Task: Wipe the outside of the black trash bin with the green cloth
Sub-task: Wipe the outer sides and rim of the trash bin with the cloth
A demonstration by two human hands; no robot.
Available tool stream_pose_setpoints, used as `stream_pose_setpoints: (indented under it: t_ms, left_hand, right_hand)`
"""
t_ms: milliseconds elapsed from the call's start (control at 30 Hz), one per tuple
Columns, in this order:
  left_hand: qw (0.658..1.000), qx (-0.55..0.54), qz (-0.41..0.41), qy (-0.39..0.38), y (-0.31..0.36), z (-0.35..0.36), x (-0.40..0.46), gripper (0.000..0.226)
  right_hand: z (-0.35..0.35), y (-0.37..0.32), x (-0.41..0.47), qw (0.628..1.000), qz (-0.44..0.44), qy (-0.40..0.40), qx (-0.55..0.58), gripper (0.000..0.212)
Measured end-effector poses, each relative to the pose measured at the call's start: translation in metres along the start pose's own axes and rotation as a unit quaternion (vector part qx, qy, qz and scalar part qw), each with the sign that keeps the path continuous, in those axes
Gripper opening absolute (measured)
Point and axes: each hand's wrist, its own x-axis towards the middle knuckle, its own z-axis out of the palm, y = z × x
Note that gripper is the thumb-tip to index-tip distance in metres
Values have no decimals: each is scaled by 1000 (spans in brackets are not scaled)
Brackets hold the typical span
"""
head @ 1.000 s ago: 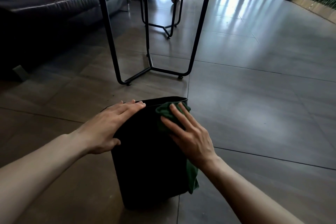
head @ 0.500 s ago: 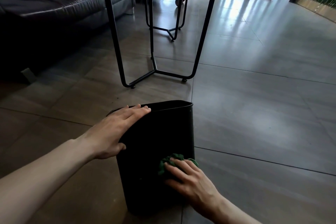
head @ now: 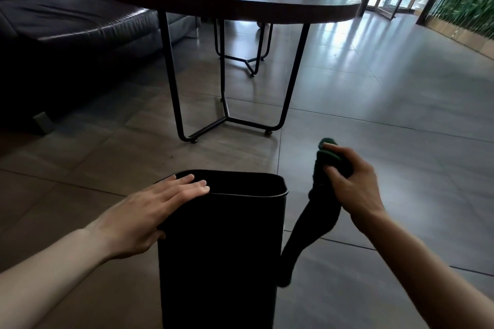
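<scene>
Right hand (head: 352, 184) lifted green cloth (head: 318, 200) off bin (head: 222, 248) | left hand (head: 149, 211) on rim

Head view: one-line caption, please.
Left hand steadies black trash bin; right hand holds green cloth beside it.

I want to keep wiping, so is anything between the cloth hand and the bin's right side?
Nothing visible. The right hand holds the green cloth beside the black trash bin, with only bare floor between them.
</scene>
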Motion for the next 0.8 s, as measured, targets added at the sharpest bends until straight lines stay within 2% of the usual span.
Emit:
stream_pose_setpoints:
  t_ms: [100, 167, 233, 367, 533, 600, 667, 800]
  left_hand:
    - [1000, 15, 8, 14, -4, -3, -12, 115]
    - [999, 30, 11, 19, -8, -3, -18, 114]
    - [999, 43, 6, 23, -12, -2, -24, 113]
    - [998, 51, -19, 20, -18, 1, -31, 115]
    - [997, 55, -43, 21, -22, 6, -33, 113]
    - [996, 71, -47, 18, -21, 2, -31, 111]
    - [995, 92, -28, 31, -17, -8, -22, 99]
    - [992, 32, 8, 119, 9, -37, 10, 75]
  right_hand:
    - [12, -4, 6, 980, -99, -145, -89, 55]
    - [25, -3, 2, 938, -167, -257, -163, 56]
    - [32, 0, 1, 897, -215, -317, -220, 52]
    - [31, -10, 7, 851, -234, -371, -289, 46]
    - [30, -27, 0, 802, -281, -409, -333, 18]
    - [29, -34, -3, 794, -289, -409, -344, 18]
    - [30, -42, -8, 788, -288, -411, -356, 19]
    - [35, -66, -20, 793, -284, -400, -361, 21]
